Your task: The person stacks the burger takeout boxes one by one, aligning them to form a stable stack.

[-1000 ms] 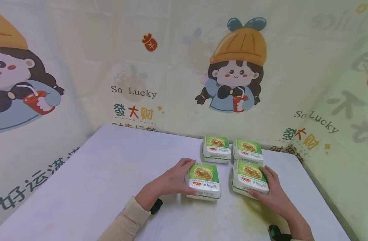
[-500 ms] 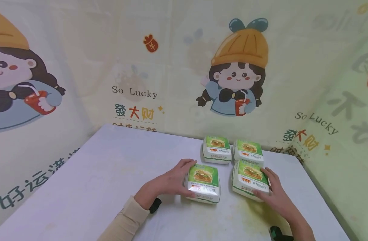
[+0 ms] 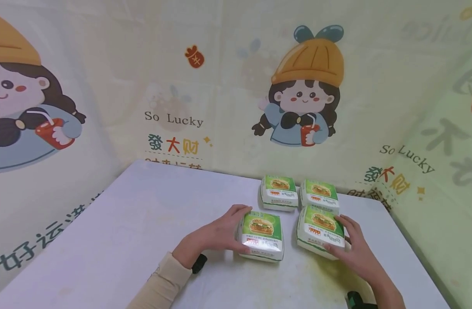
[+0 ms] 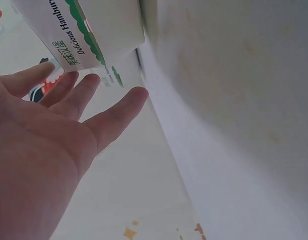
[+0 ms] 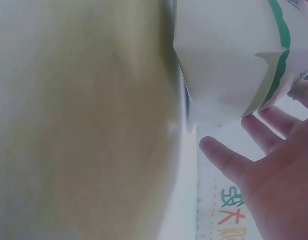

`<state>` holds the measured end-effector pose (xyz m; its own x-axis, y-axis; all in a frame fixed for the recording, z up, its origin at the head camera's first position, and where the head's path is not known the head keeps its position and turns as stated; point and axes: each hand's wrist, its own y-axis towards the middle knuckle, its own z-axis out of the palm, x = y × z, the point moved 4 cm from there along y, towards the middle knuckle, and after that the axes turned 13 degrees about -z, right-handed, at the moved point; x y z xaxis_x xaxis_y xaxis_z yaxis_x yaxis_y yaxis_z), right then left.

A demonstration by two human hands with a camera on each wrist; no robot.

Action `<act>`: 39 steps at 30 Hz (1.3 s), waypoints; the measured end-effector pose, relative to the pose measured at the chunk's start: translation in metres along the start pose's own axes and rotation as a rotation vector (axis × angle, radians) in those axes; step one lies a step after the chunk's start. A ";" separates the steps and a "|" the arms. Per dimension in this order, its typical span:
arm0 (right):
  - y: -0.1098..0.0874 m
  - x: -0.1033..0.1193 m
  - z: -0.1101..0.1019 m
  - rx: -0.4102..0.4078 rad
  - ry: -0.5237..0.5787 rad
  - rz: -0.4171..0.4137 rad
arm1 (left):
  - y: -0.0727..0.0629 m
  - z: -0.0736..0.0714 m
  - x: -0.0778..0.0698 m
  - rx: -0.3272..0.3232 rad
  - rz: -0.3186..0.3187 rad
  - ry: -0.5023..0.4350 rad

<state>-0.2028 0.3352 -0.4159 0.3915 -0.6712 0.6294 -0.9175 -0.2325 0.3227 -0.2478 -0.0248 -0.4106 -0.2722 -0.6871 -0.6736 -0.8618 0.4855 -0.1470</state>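
Observation:
Two white and green hamburger boxes are at my hands in the head view. My left hand [image 3: 219,234] grips the front-left hamburger box [image 3: 262,231] by its left side, thumb at the near corner, fingers toward the far corner. The front-right hamburger box [image 3: 321,227] sits slightly turned, its right side held by my right hand [image 3: 355,249] with the thumb at the near edge. The left wrist view shows fingertips at the wall of the box [image 4: 84,30], the little finger stretched away from it. Fingertips meet the lower side of the box [image 5: 228,60] in the right wrist view.
Behind these stand two matching boxes, one at rear left [image 3: 279,193] and one at rear right [image 3: 320,193], near the back edge of the white table [image 3: 143,214]. A printed cloth [image 3: 228,86] hangs around the table's back and sides.
The front-left box has slid slightly toward me, together with my left hand. My right hand and its box have barely shifted, and the two rear boxes stay in place.

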 end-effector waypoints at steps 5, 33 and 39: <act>0.002 0.009 -0.001 -0.008 0.019 -0.020 | 0.001 -0.001 0.003 -0.003 0.001 0.005; 0.025 0.064 -0.001 -0.063 -0.047 -0.211 | 0.001 0.001 0.002 -0.027 0.007 0.019; 0.030 0.075 0.005 -0.079 -0.027 -0.270 | 0.000 0.000 0.002 -0.021 0.004 0.021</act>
<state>-0.2017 0.2746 -0.3623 0.6182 -0.6111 0.4944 -0.7714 -0.3508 0.5309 -0.2484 -0.0258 -0.4118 -0.2844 -0.6962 -0.6591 -0.8692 0.4774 -0.1292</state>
